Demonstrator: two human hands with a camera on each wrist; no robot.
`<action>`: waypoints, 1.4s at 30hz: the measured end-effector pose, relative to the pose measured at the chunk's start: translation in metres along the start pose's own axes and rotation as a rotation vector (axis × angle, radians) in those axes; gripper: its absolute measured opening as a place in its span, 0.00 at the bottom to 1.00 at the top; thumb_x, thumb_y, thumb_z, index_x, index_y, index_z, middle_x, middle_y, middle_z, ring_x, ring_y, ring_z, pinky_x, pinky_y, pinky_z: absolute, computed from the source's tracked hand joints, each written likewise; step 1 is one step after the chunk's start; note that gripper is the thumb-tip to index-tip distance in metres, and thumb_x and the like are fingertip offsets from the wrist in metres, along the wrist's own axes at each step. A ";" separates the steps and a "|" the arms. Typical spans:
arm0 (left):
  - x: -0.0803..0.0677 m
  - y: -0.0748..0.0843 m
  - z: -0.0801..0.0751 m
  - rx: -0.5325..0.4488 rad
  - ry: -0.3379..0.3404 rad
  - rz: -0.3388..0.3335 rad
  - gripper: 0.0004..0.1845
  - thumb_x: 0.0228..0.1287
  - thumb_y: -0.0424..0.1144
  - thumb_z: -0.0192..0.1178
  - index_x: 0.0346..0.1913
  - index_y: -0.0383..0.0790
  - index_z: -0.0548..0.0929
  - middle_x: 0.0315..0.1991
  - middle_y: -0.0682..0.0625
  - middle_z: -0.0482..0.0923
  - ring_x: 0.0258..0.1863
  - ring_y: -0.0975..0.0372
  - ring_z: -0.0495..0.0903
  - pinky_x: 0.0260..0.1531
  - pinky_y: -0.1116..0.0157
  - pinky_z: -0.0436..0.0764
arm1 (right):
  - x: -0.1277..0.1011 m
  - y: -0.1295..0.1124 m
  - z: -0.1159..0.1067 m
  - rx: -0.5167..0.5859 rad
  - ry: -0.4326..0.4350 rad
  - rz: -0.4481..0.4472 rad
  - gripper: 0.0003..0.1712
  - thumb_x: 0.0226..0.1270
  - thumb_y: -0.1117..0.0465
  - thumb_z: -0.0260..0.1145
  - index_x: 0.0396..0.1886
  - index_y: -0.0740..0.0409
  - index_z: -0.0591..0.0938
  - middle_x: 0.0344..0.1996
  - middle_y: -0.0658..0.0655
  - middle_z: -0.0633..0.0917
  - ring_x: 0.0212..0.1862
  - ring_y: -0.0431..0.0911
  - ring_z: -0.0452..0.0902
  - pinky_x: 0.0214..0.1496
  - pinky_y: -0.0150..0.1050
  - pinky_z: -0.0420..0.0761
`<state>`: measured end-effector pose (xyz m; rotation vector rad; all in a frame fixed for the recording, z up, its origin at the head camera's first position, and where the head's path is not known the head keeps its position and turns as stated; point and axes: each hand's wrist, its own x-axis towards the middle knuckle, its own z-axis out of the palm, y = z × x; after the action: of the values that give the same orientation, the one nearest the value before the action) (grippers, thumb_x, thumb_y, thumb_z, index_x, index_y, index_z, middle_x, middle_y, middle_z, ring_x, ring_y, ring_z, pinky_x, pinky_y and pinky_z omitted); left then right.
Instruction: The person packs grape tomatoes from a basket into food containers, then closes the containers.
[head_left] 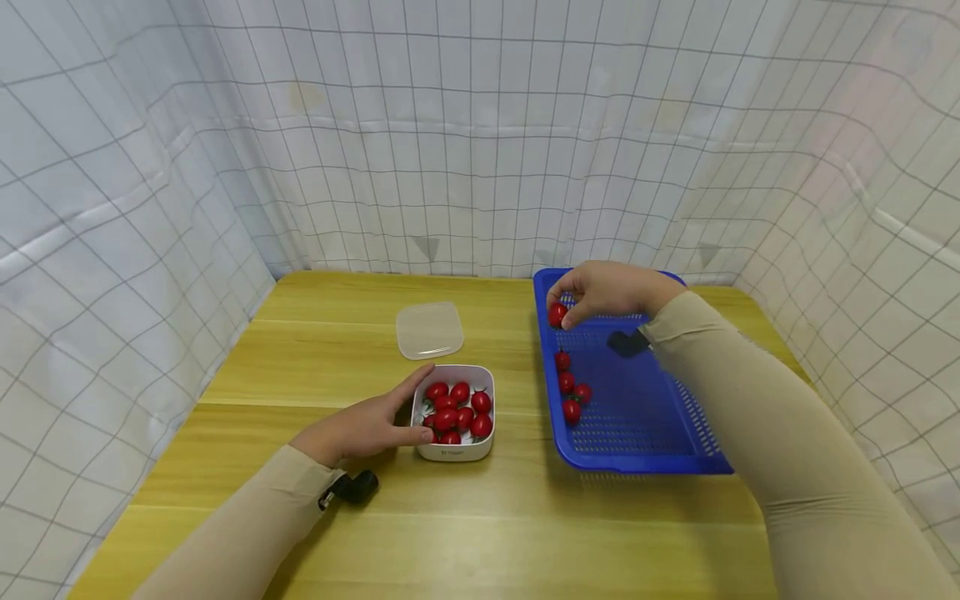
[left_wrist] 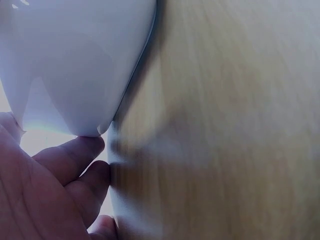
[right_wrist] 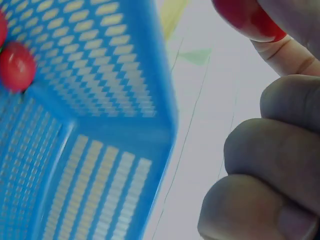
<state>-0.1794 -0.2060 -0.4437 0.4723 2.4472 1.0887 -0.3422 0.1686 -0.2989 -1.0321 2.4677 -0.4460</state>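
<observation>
My right hand [head_left: 611,287] pinches a red cherry tomato [head_left: 557,315] between thumb and fingertips, above the far left part of a blue plastic basket [head_left: 637,463]. The same tomato [right_wrist: 247,17] shows partly at the top of the right wrist view. My left hand [head_left: 369,427] holds the left side of a white square container [head_left: 453,452], thumb at the near corner and fingers round the far one. Inside the container lie several cherry tomatoes [head_left: 446,418]. In the left wrist view, fingertips [left_wrist: 92,144] touch the container's wall [left_wrist: 75,65].
Several more cherry tomatoes [head_left: 566,382] lie along the basket's left side. Behind the container, a translucent square lid [head_left: 430,330] rests on the wooden table [head_left: 315,333]. A white checked curtain [head_left: 480,167] surrounds the table at the back and sides.
</observation>
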 end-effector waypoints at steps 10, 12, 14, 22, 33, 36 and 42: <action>-0.001 -0.001 0.001 -0.008 0.002 0.004 0.57 0.70 0.59 0.68 0.87 0.57 0.38 0.86 0.40 0.45 0.83 0.37 0.53 0.79 0.36 0.56 | 0.017 -0.038 0.009 -0.025 0.002 -0.025 0.18 0.67 0.54 0.77 0.55 0.43 0.87 0.21 0.46 0.70 0.26 0.42 0.65 0.32 0.38 0.65; 0.000 -0.001 0.001 -0.013 0.005 -0.002 0.57 0.69 0.59 0.68 0.87 0.58 0.38 0.86 0.40 0.45 0.83 0.38 0.53 0.79 0.36 0.56 | 0.021 -0.045 0.013 -0.021 0.003 -0.054 0.17 0.67 0.54 0.77 0.54 0.43 0.87 0.21 0.46 0.70 0.26 0.42 0.65 0.32 0.37 0.64; 0.000 -0.001 0.001 -0.016 0.003 0.003 0.57 0.70 0.58 0.68 0.87 0.58 0.38 0.86 0.40 0.45 0.83 0.38 0.52 0.79 0.36 0.56 | 0.026 -0.051 0.016 -0.017 0.000 -0.075 0.16 0.67 0.54 0.77 0.53 0.43 0.88 0.21 0.45 0.69 0.27 0.42 0.66 0.32 0.37 0.64; -0.001 -0.001 0.001 -0.028 -0.007 -0.013 0.57 0.70 0.58 0.68 0.87 0.58 0.38 0.86 0.40 0.46 0.82 0.38 0.54 0.79 0.36 0.56 | 0.044 -0.074 0.032 0.066 -0.067 -0.148 0.15 0.68 0.57 0.77 0.52 0.46 0.88 0.20 0.44 0.67 0.26 0.41 0.63 0.30 0.34 0.62; -0.002 -0.002 0.001 -0.034 -0.006 -0.010 0.57 0.69 0.58 0.68 0.87 0.58 0.39 0.85 0.40 0.49 0.82 0.39 0.56 0.79 0.36 0.57 | 0.059 -0.101 0.047 0.020 -0.142 -0.197 0.15 0.69 0.58 0.76 0.54 0.46 0.87 0.23 0.46 0.70 0.29 0.40 0.64 0.32 0.33 0.65; -0.002 -0.002 0.001 -0.032 -0.004 -0.003 0.57 0.69 0.58 0.68 0.87 0.59 0.39 0.85 0.40 0.49 0.82 0.39 0.57 0.78 0.36 0.59 | 0.061 -0.105 0.049 0.017 -0.157 -0.197 0.15 0.69 0.58 0.76 0.54 0.46 0.87 0.24 0.47 0.72 0.29 0.40 0.65 0.33 0.33 0.65; -0.001 -0.002 0.000 -0.019 -0.004 -0.012 0.56 0.69 0.59 0.68 0.87 0.62 0.39 0.85 0.42 0.50 0.81 0.39 0.58 0.77 0.35 0.60 | 0.064 -0.108 0.052 -0.003 -0.166 -0.207 0.14 0.69 0.58 0.75 0.53 0.45 0.87 0.23 0.44 0.73 0.29 0.39 0.65 0.32 0.33 0.66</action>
<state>-0.1785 -0.2077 -0.4454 0.4528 2.4307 1.1041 -0.2930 0.0428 -0.3123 -1.2793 2.2271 -0.4026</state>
